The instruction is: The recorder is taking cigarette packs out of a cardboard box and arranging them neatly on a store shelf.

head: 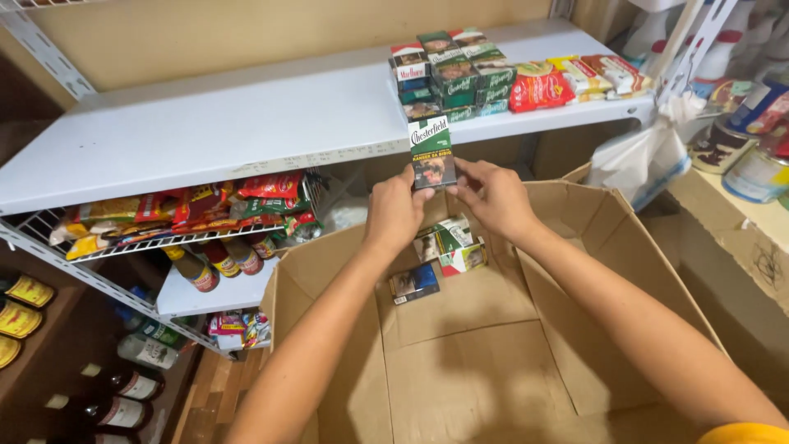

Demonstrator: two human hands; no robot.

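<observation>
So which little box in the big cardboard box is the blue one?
It is the small dark blue pack lying flat, alone, lower left of the others and below the left hand. The other packs in the cardboard box are a green and white cluster.

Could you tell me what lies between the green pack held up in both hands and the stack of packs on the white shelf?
In the head view, only bare white shelf lies between the green pack and the stack of packs.

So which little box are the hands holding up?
Find the big open cardboard box below the white shelf. Just above its far edge, the left hand and right hand pinch one small green and white pack. It alone stands upright in the air, away from the stacked packs.
</observation>
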